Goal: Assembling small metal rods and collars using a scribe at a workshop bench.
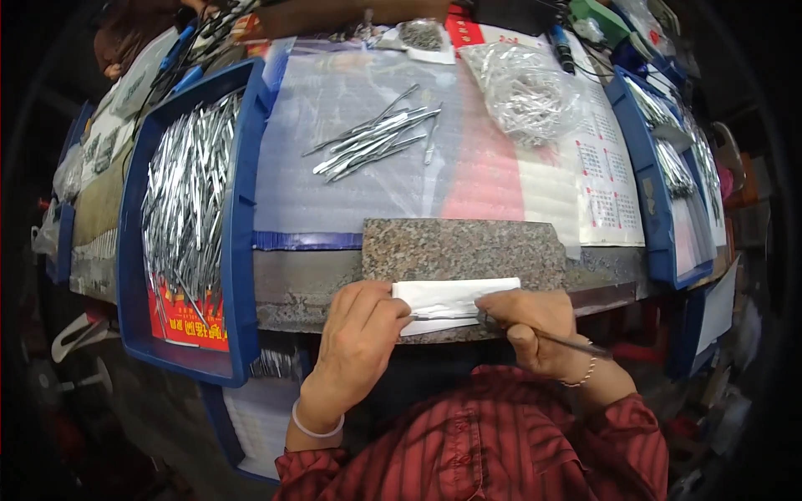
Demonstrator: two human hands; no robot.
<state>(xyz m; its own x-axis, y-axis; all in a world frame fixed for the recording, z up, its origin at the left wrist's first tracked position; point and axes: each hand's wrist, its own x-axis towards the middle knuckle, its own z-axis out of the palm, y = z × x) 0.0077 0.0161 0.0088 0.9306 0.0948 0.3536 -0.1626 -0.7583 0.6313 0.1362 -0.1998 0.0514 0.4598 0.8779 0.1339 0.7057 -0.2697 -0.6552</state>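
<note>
A folded white cloth or paper pad [455,292] lies on a speckled granite slab [459,250] at the table's near edge. Along the pad's near side runs a thin metal piece [443,317]. My left hand [355,330] is closed at the pad's left end, its fingertips pinching the end of that piece. From the right, my right hand [539,330] grips a slender dark rod-like tool [576,342], whose back end sticks out past the wrist. The tool's tip is hidden by my fingers, which rest on the pad close to the metal piece.
A blue tray [246,209] of many thin metal pieces [192,175] stands left. Beyond the slab, a loose pile of similar pieces [376,142] lies on a plastic-covered sheet [334,209]. A clear plastic bag [535,100] sits far right, near another blue tray [660,209].
</note>
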